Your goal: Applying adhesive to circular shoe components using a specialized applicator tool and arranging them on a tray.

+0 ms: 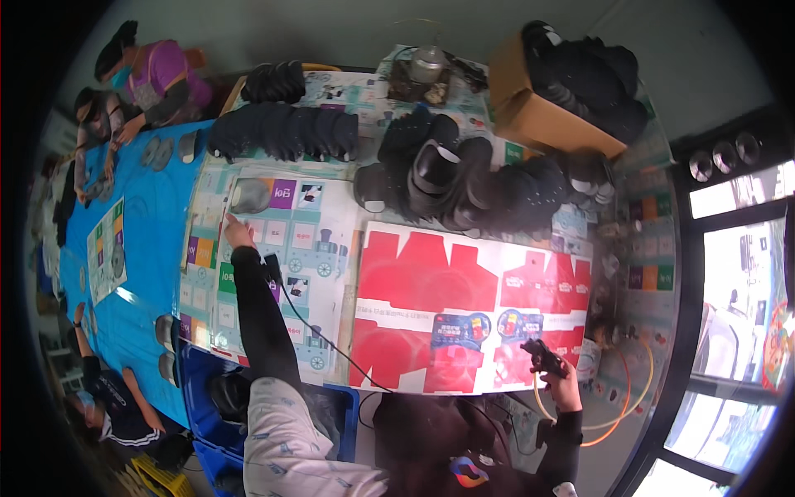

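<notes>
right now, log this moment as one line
left hand: near grey rounded piece; right hand: holding dark object; red-printed sheet: lying flat

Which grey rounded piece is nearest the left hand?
The grey rounded piece on the train-patterned surface, just beyond the fingertips of the left hand; the other grey pieces are farther left, over the blue tabletop.

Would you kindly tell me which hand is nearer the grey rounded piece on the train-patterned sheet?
Left. The left hand is just below the grey piece; the right hand, far lower right.
</notes>
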Motion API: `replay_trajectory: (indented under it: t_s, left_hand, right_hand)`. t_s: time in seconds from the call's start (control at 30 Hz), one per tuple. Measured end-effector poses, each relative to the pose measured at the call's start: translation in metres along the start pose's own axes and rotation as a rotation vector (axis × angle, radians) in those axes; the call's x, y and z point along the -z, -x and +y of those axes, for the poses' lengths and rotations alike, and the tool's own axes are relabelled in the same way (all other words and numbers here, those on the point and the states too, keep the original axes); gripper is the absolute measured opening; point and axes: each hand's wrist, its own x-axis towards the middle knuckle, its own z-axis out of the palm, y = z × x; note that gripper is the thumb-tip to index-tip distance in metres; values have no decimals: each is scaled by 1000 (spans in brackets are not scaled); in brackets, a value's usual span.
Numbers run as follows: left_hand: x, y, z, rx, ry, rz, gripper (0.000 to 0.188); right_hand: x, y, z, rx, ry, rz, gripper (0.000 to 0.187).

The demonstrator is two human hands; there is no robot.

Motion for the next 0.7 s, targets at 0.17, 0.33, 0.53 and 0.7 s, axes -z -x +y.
replay_trajectory:
  t_s: [0.17,0.33,0.53,0.7]
  left_hand:
    - [-54,198,-9,-880,-375,-573,24]
    - [-187,360,8,-1074,-871,-412,62]
    - [-227,398,17,-1168,-1039,-373,24]
    - [-165,443,36,-1153,-627,-293,19]
  right_hand:
    - [6,-9,1,83,-82,-25,49]
    - [18,-4,-20,170,-67,-115,46]
    - [57,13,10,243,-147,-69,51]
    - [93,6,71,153,-94,-13,54]
